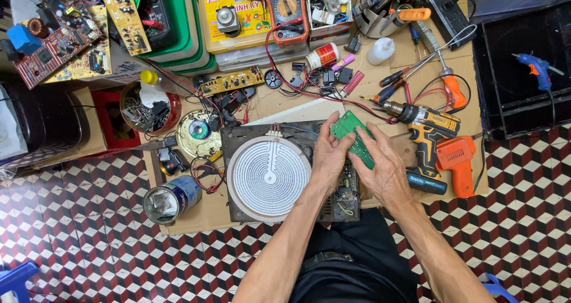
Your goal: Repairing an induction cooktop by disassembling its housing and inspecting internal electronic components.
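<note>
A long green circuit board (pixel 351 133) is held tilted over the right side of an opened cooker base (pixel 238 208). My left hand (pixel 328 156) grips the board's near edge from the left, fingers curled up around it. From the right, my right hand (pixel 380 171) covers its lower end. The white round heating coil (pixel 269 178) lies in the base just left of both hands. Below the hands, dark components (pixel 347 193) of the cooker's inner board show.
A yellow-and-black cordless drill (pixel 427 130) and an orange tool (pixel 457 160) lie right of my hands. Screwdrivers, red leads, a multimeter (pixel 287 8), circuit boards (pixel 59 41), tins (pixel 168 198) and small parts crowd the cardboard-covered worktop. A blue glue gun (pixel 537 69) rests on a black tray.
</note>
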